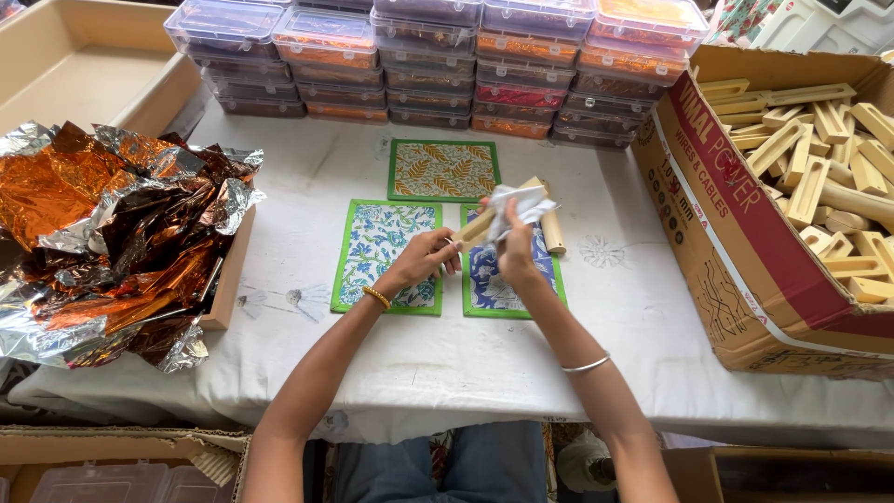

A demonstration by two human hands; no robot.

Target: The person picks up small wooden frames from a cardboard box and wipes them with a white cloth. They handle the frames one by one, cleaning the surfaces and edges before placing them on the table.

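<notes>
A light wooden piece [477, 226], long and flat, is held just above the table [307, 168] between the two front fabric mats, with a white cloth [518, 200] bunched against its far end. Judged step: wiping the wooden piece clean; the next move likely calls for turning it so an unwiped face meets the cloth. The left hand [426, 258] grips the near end, fingers curled shut around it. The right hand [511, 250] has its fingers closed on the cloth and presses it onto the wood; how far the fingertips reach underneath cannot be told. Below lie a blue floral mat [491, 287] and a pale floral mat [384, 251], both green-bordered; a third, with orange leaves [443, 169], lies behind. To the right, a cardboard box [745, 251] holds many similar wooden pieces. Crumpled copper foil [102, 233] fills a box to the left; stacked clear plastic containers [438, 56] line the far edge.
</notes>
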